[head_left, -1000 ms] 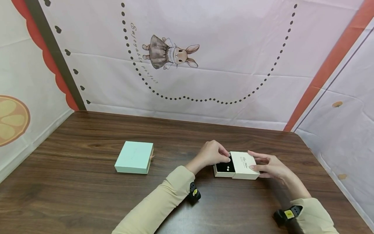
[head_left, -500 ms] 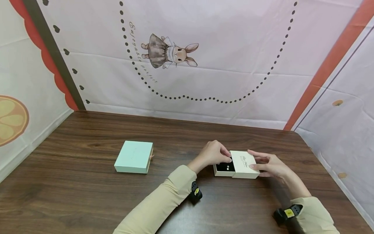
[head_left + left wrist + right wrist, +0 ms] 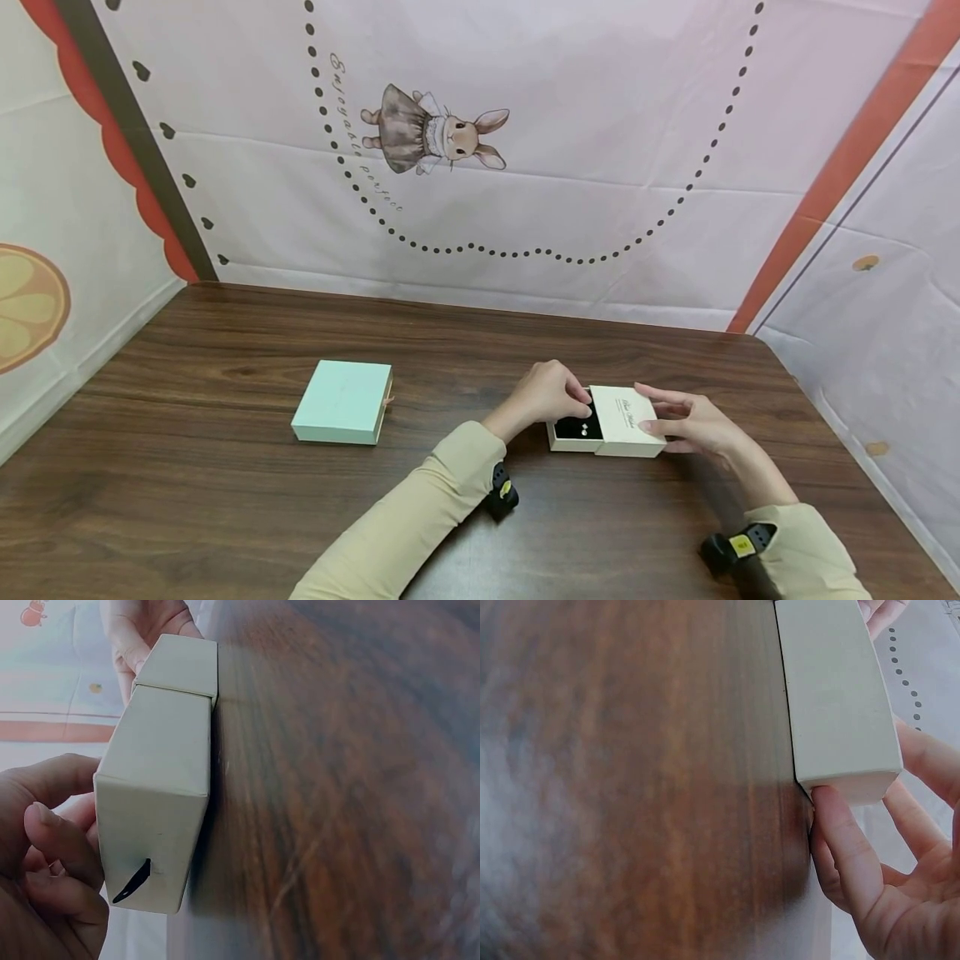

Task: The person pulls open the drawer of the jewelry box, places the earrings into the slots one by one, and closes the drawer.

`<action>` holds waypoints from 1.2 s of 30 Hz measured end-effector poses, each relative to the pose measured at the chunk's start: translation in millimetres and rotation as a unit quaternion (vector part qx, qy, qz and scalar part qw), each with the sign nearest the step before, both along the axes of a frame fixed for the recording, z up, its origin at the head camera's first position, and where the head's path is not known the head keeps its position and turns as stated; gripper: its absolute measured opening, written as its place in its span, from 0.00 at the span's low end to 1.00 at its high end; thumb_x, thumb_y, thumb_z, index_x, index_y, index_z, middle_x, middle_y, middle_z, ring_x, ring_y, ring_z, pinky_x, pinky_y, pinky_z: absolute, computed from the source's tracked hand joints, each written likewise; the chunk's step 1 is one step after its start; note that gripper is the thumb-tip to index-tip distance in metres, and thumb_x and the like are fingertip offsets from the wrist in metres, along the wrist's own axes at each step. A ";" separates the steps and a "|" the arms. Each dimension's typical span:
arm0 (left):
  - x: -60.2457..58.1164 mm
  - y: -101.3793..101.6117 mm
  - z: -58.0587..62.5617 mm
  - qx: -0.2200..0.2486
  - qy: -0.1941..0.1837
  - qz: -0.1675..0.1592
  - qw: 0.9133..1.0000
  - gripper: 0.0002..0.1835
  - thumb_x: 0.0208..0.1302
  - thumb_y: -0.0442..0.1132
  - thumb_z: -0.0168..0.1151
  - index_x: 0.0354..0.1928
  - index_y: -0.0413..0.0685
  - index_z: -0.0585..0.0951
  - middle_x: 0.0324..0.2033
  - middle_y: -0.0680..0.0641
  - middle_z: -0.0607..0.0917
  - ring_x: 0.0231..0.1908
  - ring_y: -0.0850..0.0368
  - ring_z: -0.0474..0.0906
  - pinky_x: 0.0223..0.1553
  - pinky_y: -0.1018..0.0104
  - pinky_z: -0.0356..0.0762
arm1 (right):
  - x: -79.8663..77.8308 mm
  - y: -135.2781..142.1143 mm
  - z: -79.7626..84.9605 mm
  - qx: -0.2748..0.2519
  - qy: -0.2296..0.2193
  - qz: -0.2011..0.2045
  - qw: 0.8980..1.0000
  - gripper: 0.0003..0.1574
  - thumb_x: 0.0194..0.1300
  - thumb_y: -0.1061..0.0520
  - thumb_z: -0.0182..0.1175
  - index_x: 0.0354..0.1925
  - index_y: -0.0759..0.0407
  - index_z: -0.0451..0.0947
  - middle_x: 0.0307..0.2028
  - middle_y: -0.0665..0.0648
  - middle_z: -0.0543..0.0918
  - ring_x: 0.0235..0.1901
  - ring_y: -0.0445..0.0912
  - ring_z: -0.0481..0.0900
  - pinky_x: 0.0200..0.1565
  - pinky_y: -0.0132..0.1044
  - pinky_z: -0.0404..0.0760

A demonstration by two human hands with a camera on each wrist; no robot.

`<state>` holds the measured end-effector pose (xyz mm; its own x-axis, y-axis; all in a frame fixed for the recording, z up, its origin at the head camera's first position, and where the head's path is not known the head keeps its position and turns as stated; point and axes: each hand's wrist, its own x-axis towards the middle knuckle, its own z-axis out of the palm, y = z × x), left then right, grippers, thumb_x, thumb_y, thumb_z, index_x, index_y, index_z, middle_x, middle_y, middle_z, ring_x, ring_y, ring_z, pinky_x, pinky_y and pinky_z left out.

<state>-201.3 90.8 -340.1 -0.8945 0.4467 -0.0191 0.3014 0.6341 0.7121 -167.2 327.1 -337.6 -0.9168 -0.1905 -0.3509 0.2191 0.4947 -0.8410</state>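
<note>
A cream jewelry box with dark lettering lies on the table, its drawer slid part way out to the left. Small shiny stud earrings sit on the drawer's black insert. My right hand grips the sleeve's right end, thumb on top and other fingers round the end and sides. My left hand is over the drawer, thumb and index finger brought together at the insert's far part. I cannot tell what is between these fingertips. A short black pull tab hangs from the drawer's end.
A closed mint-green box with a small ribbon on its right side lies to the left on the dark wooden table. Behind the table hangs a printed cloth with a rabbit picture.
Over the last second my left hand shifts very slightly at the drawer, fingertips still at the insert. My right hand and both boxes stay in place.
</note>
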 end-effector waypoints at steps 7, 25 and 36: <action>-0.5 3.3 0.7 -0.034 0.009 0.007 0.999 0.02 0.48 0.45 0.69 0.27 0.61 0.87 0.32 0.61 0.85 0.10 0.66 0.73 0.24 0.76 0.68 | -0.2 1.3 -0.3 -0.005 0.002 0.005 1.000 0.44 0.56 0.52 0.64 0.67 0.55 0.56 0.59 0.73 0.60 0.37 0.42 0.75 0.37 0.37 0.80; -0.5 8.2 2.9 -0.073 0.023 0.023 0.997 0.02 0.50 0.43 0.68 0.28 0.60 0.86 0.27 0.60 0.85 0.10 0.68 0.73 0.22 0.76 0.68 | 0.3 2.5 -1.5 -0.020 0.001 0.004 1.000 0.42 0.56 0.53 0.63 0.66 0.50 0.58 0.59 0.73 0.61 0.37 0.40 0.76 0.37 0.37 0.80; -1.4 8.6 2.1 -0.092 0.037 0.024 0.995 0.03 0.49 0.44 0.68 0.28 0.62 0.86 0.20 0.62 0.83 0.09 0.69 0.72 0.24 0.75 0.67 | 0.8 1.1 -0.9 -0.020 0.000 0.004 1.000 0.42 0.56 0.53 0.63 0.66 0.52 0.58 0.59 0.73 0.62 0.37 0.41 0.76 0.37 0.37 0.80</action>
